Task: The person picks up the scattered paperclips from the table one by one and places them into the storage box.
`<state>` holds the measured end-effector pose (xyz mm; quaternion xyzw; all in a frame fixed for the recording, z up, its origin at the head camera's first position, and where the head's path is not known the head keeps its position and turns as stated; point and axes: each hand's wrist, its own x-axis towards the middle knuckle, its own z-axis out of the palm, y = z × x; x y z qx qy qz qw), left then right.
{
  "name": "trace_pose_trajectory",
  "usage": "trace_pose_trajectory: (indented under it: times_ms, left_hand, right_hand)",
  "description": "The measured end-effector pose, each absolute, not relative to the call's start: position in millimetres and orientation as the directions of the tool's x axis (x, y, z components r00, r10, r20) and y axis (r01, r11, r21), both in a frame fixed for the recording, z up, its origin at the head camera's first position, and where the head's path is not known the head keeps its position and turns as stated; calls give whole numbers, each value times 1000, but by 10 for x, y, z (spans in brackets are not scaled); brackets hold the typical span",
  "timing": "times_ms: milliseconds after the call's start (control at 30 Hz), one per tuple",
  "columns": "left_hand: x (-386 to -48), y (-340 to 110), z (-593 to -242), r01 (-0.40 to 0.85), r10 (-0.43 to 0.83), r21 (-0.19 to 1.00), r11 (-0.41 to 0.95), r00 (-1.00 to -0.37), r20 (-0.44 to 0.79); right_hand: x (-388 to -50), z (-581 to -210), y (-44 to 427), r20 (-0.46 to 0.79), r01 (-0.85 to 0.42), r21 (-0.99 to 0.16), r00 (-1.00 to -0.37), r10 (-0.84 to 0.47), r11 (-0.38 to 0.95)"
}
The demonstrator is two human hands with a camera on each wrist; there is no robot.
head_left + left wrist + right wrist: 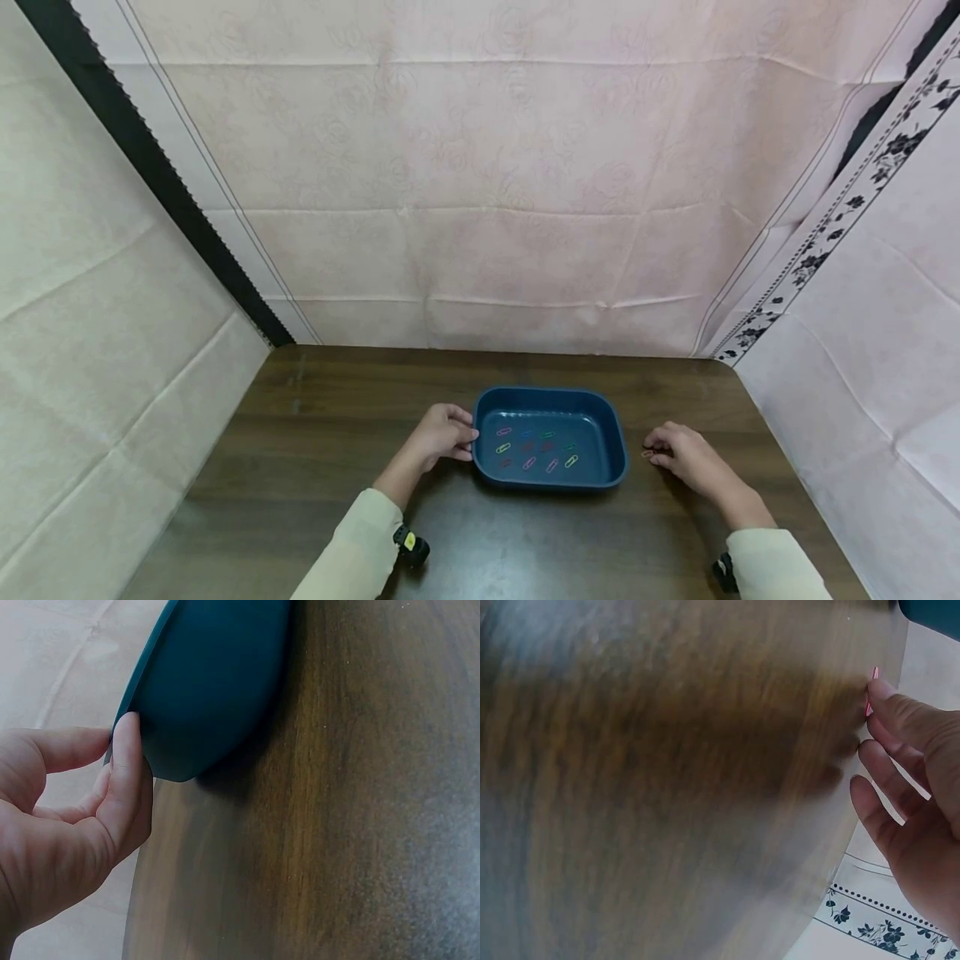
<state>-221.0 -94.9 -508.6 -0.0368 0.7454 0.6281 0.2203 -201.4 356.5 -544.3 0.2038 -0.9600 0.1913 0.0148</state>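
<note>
A dark blue rectangular tray (555, 482) sits on the wooden table, with several paper clips in pink, red, yellow, green and blue spread over its floor. My left hand (441, 435) pinches the tray's left rim between thumb and fingers; the left wrist view shows the tray's outer wall (210, 682) beside those fingers. To the right of the tray, my right hand (693, 460) holds a pinkish-red paper clip (875, 673) at its thumb and index fingertips, low over the table. In the right wrist view the other fingers are loosely bent, apart from the clip.
The brown table (315, 467) has a glossy top. Pale cloth (510, 167) hangs behind it, with more cloth at both sides. A floral border (847, 208) runs along the right cloth. A corner of the tray shows at the top of the right wrist view.
</note>
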Motion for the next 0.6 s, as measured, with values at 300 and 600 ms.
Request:
trace_pose_trajectory:
  times_ms: [300,600]
  left_hand:
    - [-2215,-955,-5100,-332,228,922,199,-899,-373]
    - [-2222,-956,-5119,-331,227,924,194,-901,-370]
  right_hand:
    - [-2042,-5448,3541,121,-405,-328,-914,-388,853]
    - [-2066,-5448,3520,51,-348,-346,-934,-353,871]
